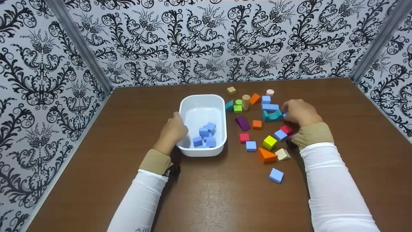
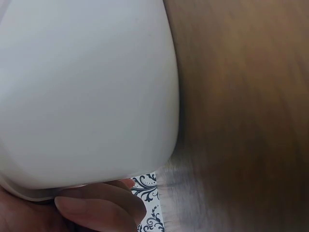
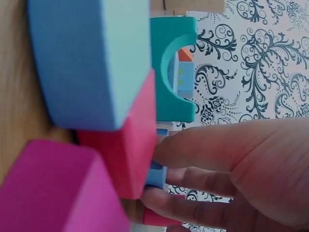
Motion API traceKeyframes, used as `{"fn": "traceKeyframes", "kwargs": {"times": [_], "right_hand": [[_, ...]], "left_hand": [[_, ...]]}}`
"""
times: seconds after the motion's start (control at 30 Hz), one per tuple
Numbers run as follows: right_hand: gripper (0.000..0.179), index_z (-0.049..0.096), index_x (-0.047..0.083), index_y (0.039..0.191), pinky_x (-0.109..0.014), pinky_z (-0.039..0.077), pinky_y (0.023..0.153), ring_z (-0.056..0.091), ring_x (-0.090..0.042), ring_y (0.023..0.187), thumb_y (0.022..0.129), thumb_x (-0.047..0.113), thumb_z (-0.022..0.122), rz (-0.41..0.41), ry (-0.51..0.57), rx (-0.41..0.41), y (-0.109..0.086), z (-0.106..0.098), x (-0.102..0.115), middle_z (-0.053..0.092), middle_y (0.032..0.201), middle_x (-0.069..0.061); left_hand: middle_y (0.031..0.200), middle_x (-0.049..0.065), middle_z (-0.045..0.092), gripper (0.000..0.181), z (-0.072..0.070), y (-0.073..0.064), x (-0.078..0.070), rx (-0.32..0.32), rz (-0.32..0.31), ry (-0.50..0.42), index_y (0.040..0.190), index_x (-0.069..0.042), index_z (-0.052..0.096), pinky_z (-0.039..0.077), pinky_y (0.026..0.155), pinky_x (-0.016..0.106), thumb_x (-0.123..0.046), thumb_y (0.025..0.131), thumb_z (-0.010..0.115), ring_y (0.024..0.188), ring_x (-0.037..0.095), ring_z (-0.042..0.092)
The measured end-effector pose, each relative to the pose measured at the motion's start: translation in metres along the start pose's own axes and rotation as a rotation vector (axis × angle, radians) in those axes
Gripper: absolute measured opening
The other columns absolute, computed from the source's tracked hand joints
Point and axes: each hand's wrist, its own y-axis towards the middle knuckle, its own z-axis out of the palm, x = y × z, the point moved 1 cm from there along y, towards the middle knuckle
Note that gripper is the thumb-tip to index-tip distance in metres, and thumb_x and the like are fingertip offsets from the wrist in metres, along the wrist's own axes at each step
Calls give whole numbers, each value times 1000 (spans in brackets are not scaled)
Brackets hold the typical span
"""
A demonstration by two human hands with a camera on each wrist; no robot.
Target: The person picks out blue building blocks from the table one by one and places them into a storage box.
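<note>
My left hand (image 1: 173, 130) grips the left rim of a white plastic tub (image 1: 203, 154), thumb at the edge. Several blue blocks (image 1: 204, 131) lie in the tub's near half. From the left wrist, the tub's outer wall (image 2: 91, 101) fills much of the view, with curled fingers (image 2: 99, 212) under its rim. On the right, my other hand (image 1: 301, 112) reaches down beside a teal arch block (image 1: 272, 116). Its thumb and fingers pinch a small blue block (image 3: 155, 178), partly hidden by the hand. Close to that wrist camera are a red block (image 3: 133, 145) and a larger-looking blue block (image 3: 87, 63).
Loose blocks spread right of the tub, among them an orange triangle (image 1: 266, 155), a yellow-green cube (image 1: 269, 142), a purple block (image 1: 242, 123) and a wooden cylinder (image 1: 245, 102). A blue block (image 1: 276, 175) lies nearest the front. Patterned panels (image 1: 206, 38) enclose the brown table (image 1: 212, 196).
</note>
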Motion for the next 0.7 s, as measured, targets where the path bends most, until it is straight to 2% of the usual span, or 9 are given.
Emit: {"fn": "traceKeyframes", "kwargs": {"times": [0.27, 0.43, 0.7], "right_hand": [[37, 71, -2, 125, -55, 53, 81, 59, -44, 98, 92, 14, 71, 53, 45, 83, -6, -7, -2, 68, 116, -28], [35, 72, -2, 123, -56, 52, 82, 59, -44, 99, 92, 15, 71, 52, 54, 73, -10, -13, -5, 68, 117, -28], [41, 70, -5, 128, -65, 51, 93, 60, -48, 109, 91, 13, 69, 39, 55, 49, -14, -22, -11, 67, 124, -31]], "left_hand": [[138, 35, 60, 68, 0, -1, 0, -6, 0, -5, 158, 11, 27, 51, 105, 55, -8, 97, 50, 123, 43, 64], [138, 36, 60, 68, 0, -1, 0, -8, 0, -7, 157, 12, 27, 51, 107, 56, -8, 97, 50, 125, 44, 63], [140, 35, 59, 69, 0, -1, 0, -8, -4, -16, 158, 12, 27, 50, 107, 56, -8, 97, 51, 126, 43, 63]]}}
